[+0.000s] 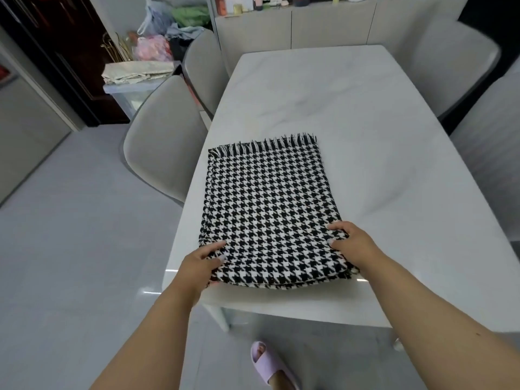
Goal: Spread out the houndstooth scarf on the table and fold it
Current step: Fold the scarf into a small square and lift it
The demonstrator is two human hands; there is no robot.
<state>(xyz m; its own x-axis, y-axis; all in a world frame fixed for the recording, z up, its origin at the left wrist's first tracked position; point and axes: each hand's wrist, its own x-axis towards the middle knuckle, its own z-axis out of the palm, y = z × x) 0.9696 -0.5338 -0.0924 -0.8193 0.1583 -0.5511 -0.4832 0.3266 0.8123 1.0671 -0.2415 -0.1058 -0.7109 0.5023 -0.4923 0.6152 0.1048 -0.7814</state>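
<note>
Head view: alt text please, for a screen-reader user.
A black-and-white houndstooth scarf, folded into a rectangle with its fringe at the far end, lies on a white marble-look table. The left hand and right hand grip its near corners. Grey upholstered chairs surround the table.

No text, label, brand, number or sign is showing legibly anywhere in this view; the bottles and boxes (253,5) standing along the top of the far cabinet are appearing too small and blurred for any lettering to be made out.
</note>
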